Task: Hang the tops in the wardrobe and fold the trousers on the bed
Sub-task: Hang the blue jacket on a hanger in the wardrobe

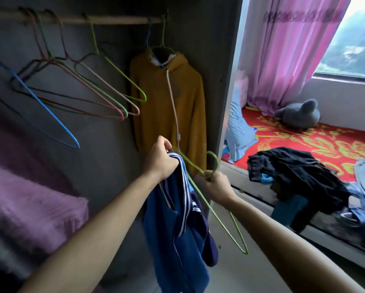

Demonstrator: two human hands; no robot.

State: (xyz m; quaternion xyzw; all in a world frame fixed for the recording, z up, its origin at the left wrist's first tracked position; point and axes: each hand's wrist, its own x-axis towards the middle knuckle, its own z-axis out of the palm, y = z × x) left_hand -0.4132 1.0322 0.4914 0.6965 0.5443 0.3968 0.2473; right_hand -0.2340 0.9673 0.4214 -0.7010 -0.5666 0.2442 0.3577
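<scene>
Seen from the head, the left hand has its fingers curled tight round the collar of a blue striped top, which hangs below them. Just right of those fingers, the right hand grips a green hanger at its neck. A mustard hoodie hangs above both hands.

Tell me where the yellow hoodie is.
In the head view the yellow hoodie hangs at the right end of the wardrobe rail, beside the empty hangers.
</scene>
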